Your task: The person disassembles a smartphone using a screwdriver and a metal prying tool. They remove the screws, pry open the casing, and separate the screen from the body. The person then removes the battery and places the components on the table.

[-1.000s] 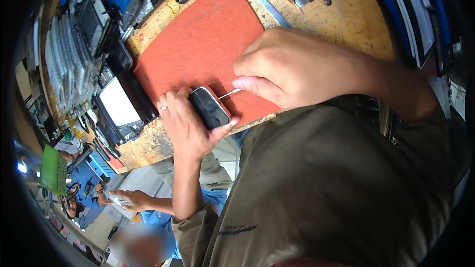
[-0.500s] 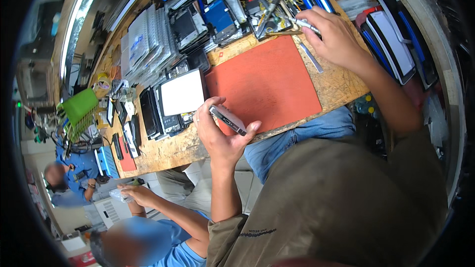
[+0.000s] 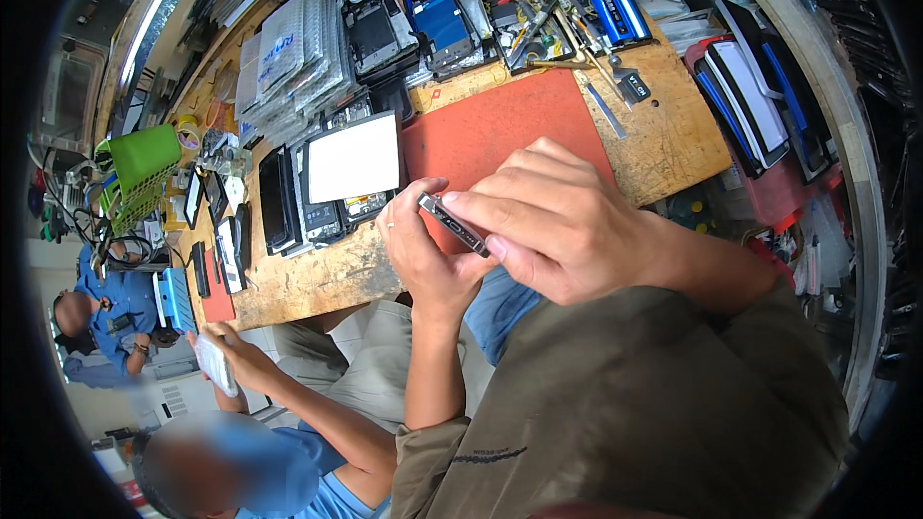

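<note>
A slim dark phone [image 3: 454, 224] with a port on its end edge is held tilted above the table's front edge. My left hand [image 3: 425, 264] is closed round it from beneath, with a ring on one finger. My right hand [image 3: 553, 221] reaches across from the right, its thumb and fingertips closed at the phone's upper edge and near end. Whether a small item is tucked inside the right hand is hidden. Below and behind both hands lies an orange-red mat [image 3: 481, 120] on the wooden table [image 3: 687, 135].
Beyond the mat, a tray of hand tools [image 3: 538, 24] stands near a blue case [image 3: 612, 0]. A metal blade-like tool [image 3: 606, 108] lies beside the mat. Wrapped sleeves [image 3: 288, 62] and a white panel [image 3: 353, 159] fill the left. A co-worker's hands [image 3: 226, 360] hold a wrapped item.
My right hand has come down from the tools at the back right and now meets the phone. The silver tool it was gripping is no longer visible in it. My left hand stays nearly in place.
</note>
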Demonstrator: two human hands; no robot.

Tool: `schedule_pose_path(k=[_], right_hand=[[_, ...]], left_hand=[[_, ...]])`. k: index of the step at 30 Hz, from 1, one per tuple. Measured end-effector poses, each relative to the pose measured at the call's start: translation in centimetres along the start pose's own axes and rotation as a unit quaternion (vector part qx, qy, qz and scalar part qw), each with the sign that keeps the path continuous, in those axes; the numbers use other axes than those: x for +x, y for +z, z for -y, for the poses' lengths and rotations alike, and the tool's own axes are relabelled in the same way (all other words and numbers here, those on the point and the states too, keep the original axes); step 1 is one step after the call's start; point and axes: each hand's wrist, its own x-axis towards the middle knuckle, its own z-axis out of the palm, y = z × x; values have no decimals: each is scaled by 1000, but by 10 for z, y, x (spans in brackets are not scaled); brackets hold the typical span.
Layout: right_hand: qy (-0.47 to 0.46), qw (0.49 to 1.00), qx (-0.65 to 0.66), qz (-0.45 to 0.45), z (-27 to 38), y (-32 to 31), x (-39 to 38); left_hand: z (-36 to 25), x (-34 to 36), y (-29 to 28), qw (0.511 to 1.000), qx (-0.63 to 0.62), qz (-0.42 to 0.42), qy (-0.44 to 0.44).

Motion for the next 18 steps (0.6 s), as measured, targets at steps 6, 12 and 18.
schedule_pose_path(k=[6,12,18], right_hand=[[-19,989,-125,70,10,3,-7],[-42,992,-113,20,17,-9,-22],[-7,994,-101,-33,6,-8,-29]], left_hand=[[-2,0,4,1000,13,19,-10],[-3,1,6,1000,27,6,14],[1,-5,1,1000,10,1,-3]])
